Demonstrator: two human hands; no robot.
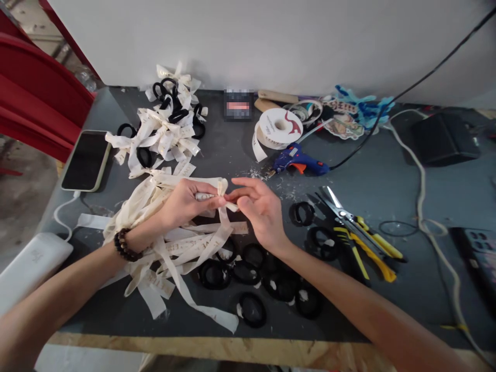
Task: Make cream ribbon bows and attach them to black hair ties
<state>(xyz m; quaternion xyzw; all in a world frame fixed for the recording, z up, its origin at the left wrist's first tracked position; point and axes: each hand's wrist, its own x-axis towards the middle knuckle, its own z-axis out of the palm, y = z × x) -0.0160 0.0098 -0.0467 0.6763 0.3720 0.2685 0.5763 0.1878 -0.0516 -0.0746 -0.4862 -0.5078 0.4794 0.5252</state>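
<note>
Cream ribbon in my fingers, nearer me than the glue gun

Landmark: one blue plastic glue gun with an orange trigger (306, 159).
Surface: one dark grey tabletop (372, 183), scattered with pale scraps beside the gun; its front edge, raw wood-chip board (186, 349), lies nearest me.
Room: one plain pale grey wall (279, 46) behind the gun; one red plastic chair (34, 93) far to its left.
Left hand (186, 199), mine: thumb and forefinger clamped on one folded, looped cream fabric ribbon (222, 187), in front of the gun and to its left.
Right hand (265, 212), mine: forefinger extended, thumb apart from it, other fingertips at the ribbon; whether they grip it, I cannot tell.
Also: loose heap of printed cream ribbon strips (189, 245), nearer me and left of the gun; round black bands (251, 324), nearer me; pile of cream bows with black bands (166, 129), left; white-faced ribbon spool (273, 126), just behind; silver-bladed scissors (351, 219), nearer me, to the right.
</note>
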